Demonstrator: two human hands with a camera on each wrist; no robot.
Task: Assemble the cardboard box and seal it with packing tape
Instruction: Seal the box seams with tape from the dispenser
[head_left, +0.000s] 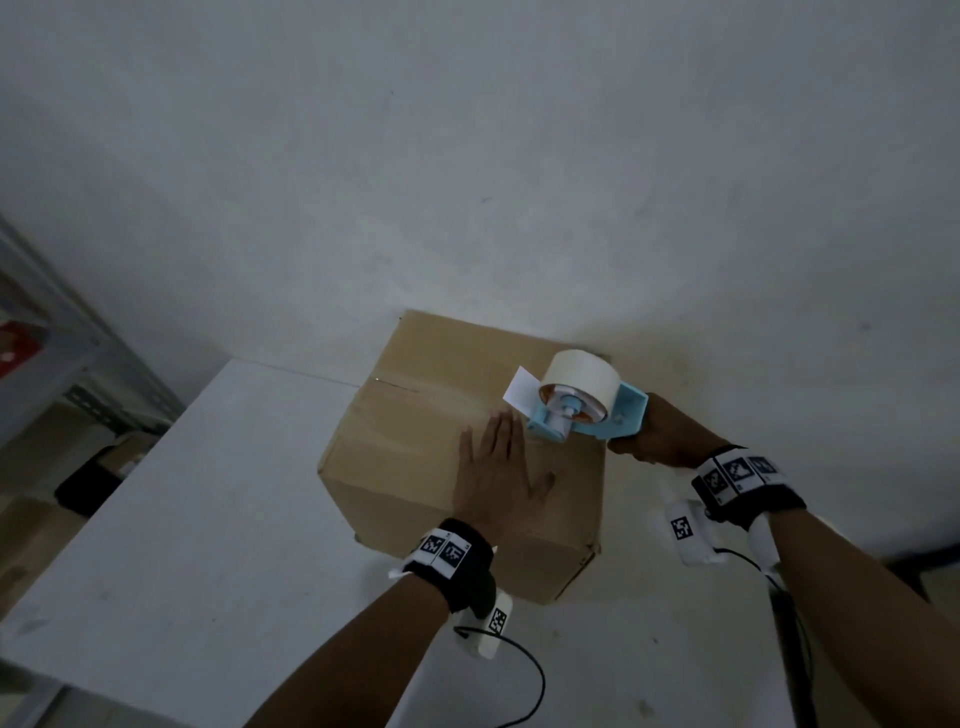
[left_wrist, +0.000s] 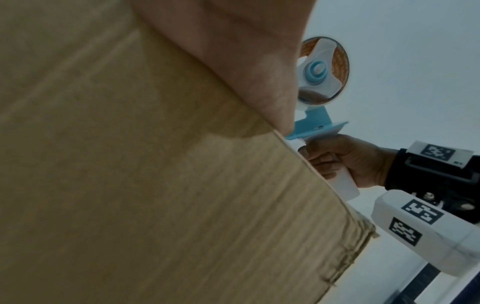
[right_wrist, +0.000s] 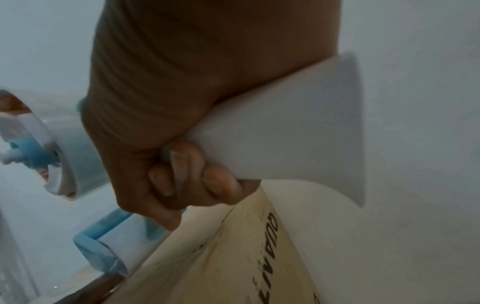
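Pressing my left hand (head_left: 493, 480) flat on the top of the cardboard box (head_left: 415, 441), I keep the fingers straight and together, with the thumb spread to the side, so this hand grasps nothing. The box stands closed on a white table (head_left: 182, 519), with its far corner touching the grey wall (head_left: 467, 156). In the left wrist view my palm (left_wrist: 233, 61) lies on the brown cardboard (left_wrist: 116, 164), near the edge of the top.

My right hand (head_left: 657, 436) is clenched around the white handle (right_wrist: 285, 133) of a tape dispenser (head_left: 576, 408). The right wrist view shows my fingertips (right_wrist: 182, 164) curled around this handle. The dispenser has a light blue frame (head_left: 623, 415) and carries a roll of pale packing tape (head_left: 582, 371). Its front end rests on the top of the box, just beside the fingertips of my left hand, on the right part of the top. A short white piece (head_left: 521, 389) sticks up at the front of the dispenser; whether it is tape or a guard plate I cannot tell.

On the right side of the box, the right wrist view shows some black printed letters (right_wrist: 270, 242), not fully readable. Both wrists wear black bands with square black-and-white markers (head_left: 727, 475). At the left edge of the head view stands a grey metal shelf (head_left: 62, 364)
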